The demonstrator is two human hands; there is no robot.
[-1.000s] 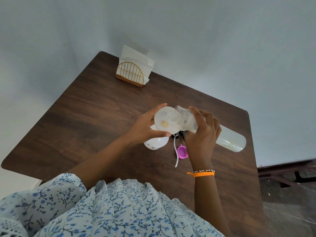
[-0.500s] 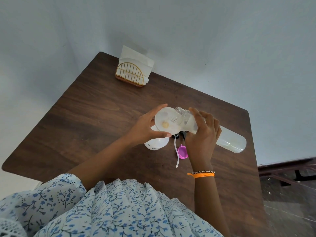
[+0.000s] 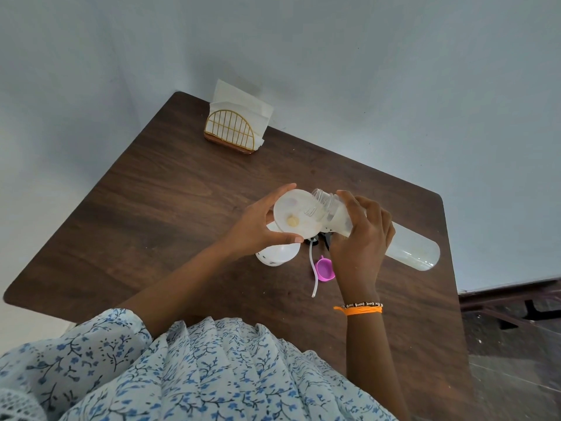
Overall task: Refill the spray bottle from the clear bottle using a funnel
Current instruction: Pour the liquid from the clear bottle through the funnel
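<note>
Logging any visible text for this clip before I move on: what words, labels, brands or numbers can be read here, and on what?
None can be read.
Clear plastic bottle, held tilted by the right hand: no label shows.
White round funnel, held by the left hand: plain.
White spray bottle body below it: small dark marks, too small to read.
Pink plastic cap and gold wire napkin holder: no text.

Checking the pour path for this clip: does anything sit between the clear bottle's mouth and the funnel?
Nothing visible does. The clear bottle, tipped in the right hand, has its open mouth over the rim of the funnel, which the left hand holds. The purple cap and dip tube lie on the table below, out of the path.
</note>
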